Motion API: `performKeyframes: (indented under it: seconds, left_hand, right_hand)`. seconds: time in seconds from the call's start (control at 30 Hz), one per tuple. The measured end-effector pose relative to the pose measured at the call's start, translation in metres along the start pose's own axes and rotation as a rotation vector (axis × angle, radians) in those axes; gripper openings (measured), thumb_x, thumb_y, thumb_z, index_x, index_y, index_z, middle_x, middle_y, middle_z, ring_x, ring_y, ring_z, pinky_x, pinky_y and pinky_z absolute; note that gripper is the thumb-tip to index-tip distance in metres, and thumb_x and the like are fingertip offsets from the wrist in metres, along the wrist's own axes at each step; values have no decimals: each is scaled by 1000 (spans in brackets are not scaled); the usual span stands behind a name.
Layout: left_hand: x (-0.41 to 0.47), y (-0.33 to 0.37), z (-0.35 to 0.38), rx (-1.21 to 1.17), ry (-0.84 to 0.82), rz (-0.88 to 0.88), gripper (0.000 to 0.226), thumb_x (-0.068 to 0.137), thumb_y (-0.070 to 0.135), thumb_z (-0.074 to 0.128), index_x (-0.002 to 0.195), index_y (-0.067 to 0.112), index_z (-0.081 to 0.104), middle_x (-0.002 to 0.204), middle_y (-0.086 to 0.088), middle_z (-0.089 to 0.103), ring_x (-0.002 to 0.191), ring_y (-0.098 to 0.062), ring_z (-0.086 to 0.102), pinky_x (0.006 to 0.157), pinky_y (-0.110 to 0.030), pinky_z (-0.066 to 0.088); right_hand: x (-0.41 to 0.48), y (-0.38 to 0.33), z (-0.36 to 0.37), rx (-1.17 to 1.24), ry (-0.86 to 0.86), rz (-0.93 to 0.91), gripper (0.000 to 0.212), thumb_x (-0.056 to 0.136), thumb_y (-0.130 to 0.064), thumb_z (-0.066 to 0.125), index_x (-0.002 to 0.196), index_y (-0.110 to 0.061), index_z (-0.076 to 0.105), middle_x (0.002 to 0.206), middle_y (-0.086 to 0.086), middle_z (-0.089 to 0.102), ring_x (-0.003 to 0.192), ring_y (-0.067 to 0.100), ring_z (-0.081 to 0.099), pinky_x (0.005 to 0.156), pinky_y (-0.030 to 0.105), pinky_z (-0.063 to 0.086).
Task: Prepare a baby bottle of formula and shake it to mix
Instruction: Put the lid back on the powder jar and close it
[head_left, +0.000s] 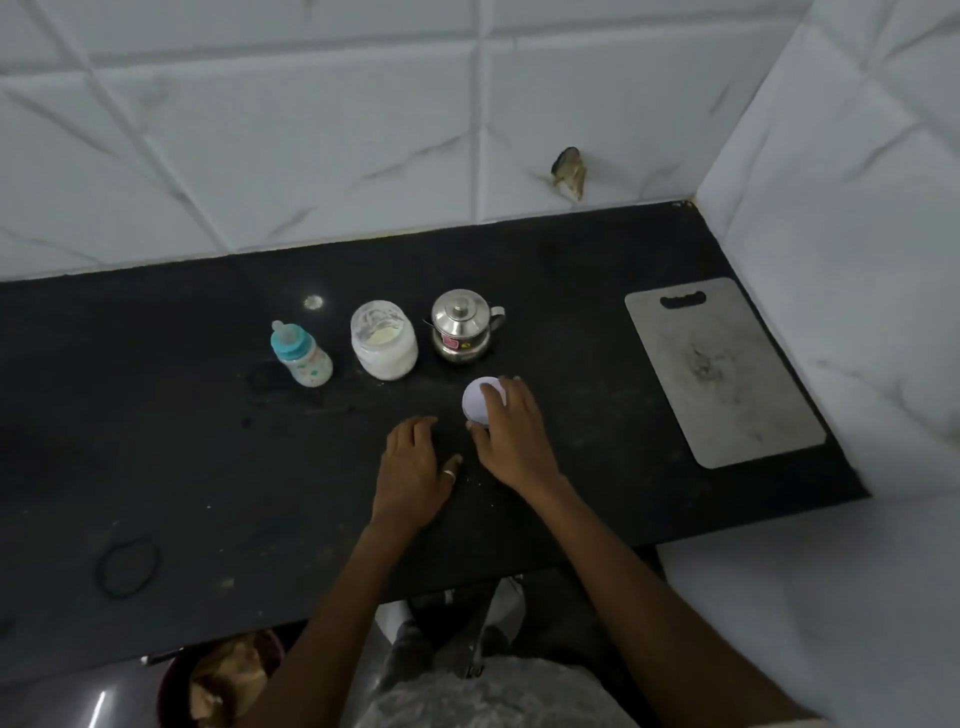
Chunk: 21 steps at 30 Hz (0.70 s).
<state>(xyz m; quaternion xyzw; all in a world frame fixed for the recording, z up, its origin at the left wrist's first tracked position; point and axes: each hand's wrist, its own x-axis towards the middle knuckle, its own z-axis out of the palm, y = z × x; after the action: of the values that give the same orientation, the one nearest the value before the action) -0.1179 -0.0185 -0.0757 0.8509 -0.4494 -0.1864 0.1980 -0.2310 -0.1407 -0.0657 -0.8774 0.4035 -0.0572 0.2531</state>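
Now R grip (511, 434) curled on lid (477, 402), L grip (413, 467) flat

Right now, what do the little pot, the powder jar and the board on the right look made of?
Little pot: polished metal, probably stainless steel; mirror-bright glints on lid and knob.
Powder jar: clear, glossy, plastic or glass, cannot tell which; white powder shows through the wall.
Board: grey, matte, scuffed at the middle; plastic or dull steel, look leaves it open.

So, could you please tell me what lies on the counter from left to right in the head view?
Hair band → bottle → jar → steel pot → cutting board.
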Motion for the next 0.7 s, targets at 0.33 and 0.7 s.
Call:
performKeyframes:
  seconds: [0.33, 0.7]
  left_hand:
    - [0, -9, -13, -8, 6, -83, 71, 91, 43, 66, 147, 13, 36, 151, -9, 39, 142, -25, 35, 114, -39, 38]
    - [12, -16, -31, -53, 44, -104, 74, 90, 43, 67, 149, 13, 34, 154, -10, 35, 143, -26, 34, 114, -42, 38]
  right_hand:
    - [33, -6, 2, -144, -196, 20, 71, 97, -42, 63, 157, -26, 30, 165, 18, 20, 154, 39, 15, 122, 50, 26]
    - [35, -29, -18, -94, -156, 20, 60, 96, -31, 66, 151, -27, 42, 156, 10, 35, 141, 36, 33, 111, 44, 40]
